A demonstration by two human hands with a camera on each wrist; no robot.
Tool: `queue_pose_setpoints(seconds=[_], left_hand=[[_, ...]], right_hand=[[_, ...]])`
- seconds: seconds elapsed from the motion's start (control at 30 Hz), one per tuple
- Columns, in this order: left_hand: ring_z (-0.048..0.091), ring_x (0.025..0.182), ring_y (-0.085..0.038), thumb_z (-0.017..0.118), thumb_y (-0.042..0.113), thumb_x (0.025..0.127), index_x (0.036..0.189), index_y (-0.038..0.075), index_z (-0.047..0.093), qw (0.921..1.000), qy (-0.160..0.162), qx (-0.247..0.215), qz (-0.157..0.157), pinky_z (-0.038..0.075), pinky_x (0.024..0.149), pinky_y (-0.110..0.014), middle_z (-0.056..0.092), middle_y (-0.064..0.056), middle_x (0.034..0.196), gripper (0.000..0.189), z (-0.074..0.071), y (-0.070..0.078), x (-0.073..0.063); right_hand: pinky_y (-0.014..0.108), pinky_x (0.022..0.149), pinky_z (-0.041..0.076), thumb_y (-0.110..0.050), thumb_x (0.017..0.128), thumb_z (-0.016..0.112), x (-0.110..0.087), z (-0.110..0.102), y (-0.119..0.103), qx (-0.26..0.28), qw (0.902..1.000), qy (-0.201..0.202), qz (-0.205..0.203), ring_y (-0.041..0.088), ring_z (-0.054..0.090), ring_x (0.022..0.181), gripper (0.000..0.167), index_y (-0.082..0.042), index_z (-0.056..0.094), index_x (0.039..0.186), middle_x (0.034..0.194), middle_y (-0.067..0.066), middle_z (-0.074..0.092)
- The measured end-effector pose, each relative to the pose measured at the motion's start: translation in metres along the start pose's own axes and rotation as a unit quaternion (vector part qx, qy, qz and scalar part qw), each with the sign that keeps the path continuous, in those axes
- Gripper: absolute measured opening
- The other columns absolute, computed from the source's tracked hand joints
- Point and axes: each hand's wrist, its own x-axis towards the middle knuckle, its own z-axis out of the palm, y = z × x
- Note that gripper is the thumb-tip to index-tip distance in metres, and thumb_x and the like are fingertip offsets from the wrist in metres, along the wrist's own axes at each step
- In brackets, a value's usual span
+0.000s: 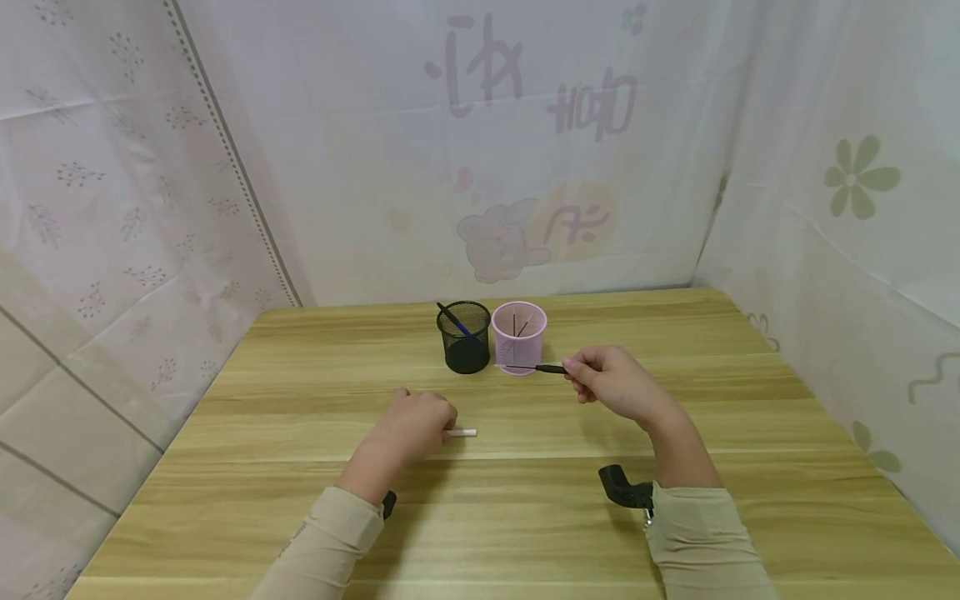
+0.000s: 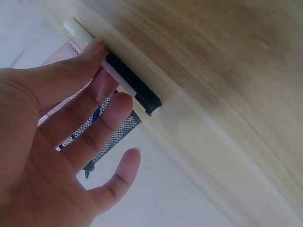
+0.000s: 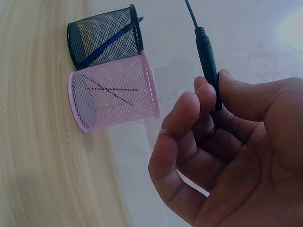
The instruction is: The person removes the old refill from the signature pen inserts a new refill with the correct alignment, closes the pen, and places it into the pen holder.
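Low over the wooden tabletop, my left hand (image 1: pixel 408 425) pinches a white pen (image 1: pixel 461 432) with a black clip between thumb and fingertips. In the left wrist view that pen (image 2: pixel 78 30) lies close along the wood; whether it touches is unclear. My right hand (image 1: pixel 618 383) is raised in front of a pink mesh cup (image 1: pixel 519 350). Its thumb and fingers grip the black ribbed handle (image 3: pixel 207 59) of a thin-shafted tool, perhaps a small screwdriver. The shaft (image 1: pixel 517 367) points left, across the front of the pink cup, its tip small and pale.
Beside the pink cup, at the back, stands a black mesh cup (image 1: pixel 467 354) holding a blue and black pen (image 1: pixel 452 317). Two thin dark sticks (image 3: pixel 113 89) lean inside the pink cup. White printed curtains (image 1: pixel 375 167) hang behind the table (image 1: pixel 300 500) and at both sides.
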Motion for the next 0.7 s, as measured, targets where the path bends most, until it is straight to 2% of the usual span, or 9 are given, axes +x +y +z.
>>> queue_pose_setpoints(seconds=[0.13, 0.3, 0.43, 0.53, 0.7], left_hand=[[0.056, 0.074, -0.011, 0.083, 0.013, 0.090, 0.074, 0.020, 0.068, 1.0000, -0.003, -0.001, -0.002, 0.045, 0.085, -0.050, 0.067, 0.009, 0.078, 0.023, -0.002, 0.001, 0.000], [0.052, 0.072, -0.012, 0.080, 0.009, 0.091, 0.074, 0.020, 0.067, 1.0000, 0.006, -0.002, -0.002, 0.045, 0.085, -0.049, 0.065, 0.008, 0.077, 0.024, -0.007, 0.002, 0.001], [0.061, 0.076, -0.013, 0.080, 0.015, 0.094, 0.081, 0.020, 0.075, 0.9997, 0.022, -0.013, -0.005, 0.043, 0.083, -0.048, 0.071, 0.007, 0.083, 0.015, -0.016, 0.004, 0.003], [0.068, 0.084, -0.016, 0.080, 0.024, 0.096, 0.092, 0.019, 0.080, 0.9982, 0.046, -0.033, -0.018, 0.046, 0.089, -0.053, 0.076, 0.005, 0.091, 0.006, -0.027, 0.007, 0.004], [0.073, 0.102, -0.020, 0.077, 0.033, 0.100, 0.117, 0.016, 0.078, 0.9897, 0.111, -0.081, -0.041, 0.049, 0.100, -0.060, 0.078, 0.002, 0.109, 0.024, -0.045, 0.019, 0.006]], right_hand=[[0.028, 0.075, 0.058, -0.025, 0.114, 0.052, 0.000, 0.000, 0.000, -0.001, 1.0000, -0.001, 0.000, 0.017, 0.060, 0.079, 0.032, -0.001, 0.064, 0.097, 0.084, 0.003, 0.057], [0.028, 0.075, 0.058, -0.026, 0.114, 0.052, 0.000, 0.001, -0.001, -0.003, 1.0000, 0.000, -0.001, 0.017, 0.060, 0.079, 0.032, -0.001, 0.064, 0.097, 0.084, 0.003, 0.057], [0.029, 0.076, 0.057, -0.027, 0.114, 0.052, 0.000, 0.002, -0.002, -0.004, 1.0000, -0.001, -0.001, 0.017, 0.059, 0.079, 0.032, -0.002, 0.063, 0.097, 0.083, 0.003, 0.056], [0.029, 0.076, 0.057, -0.026, 0.114, 0.052, 0.000, 0.002, -0.003, -0.003, 1.0000, -0.001, -0.001, 0.017, 0.059, 0.079, 0.032, -0.002, 0.063, 0.097, 0.083, 0.003, 0.056], [0.030, 0.077, 0.057, -0.026, 0.114, 0.053, 0.000, 0.003, -0.004, -0.006, 1.0000, -0.003, -0.001, 0.018, 0.059, 0.079, 0.032, -0.002, 0.062, 0.095, 0.083, 0.003, 0.056]])
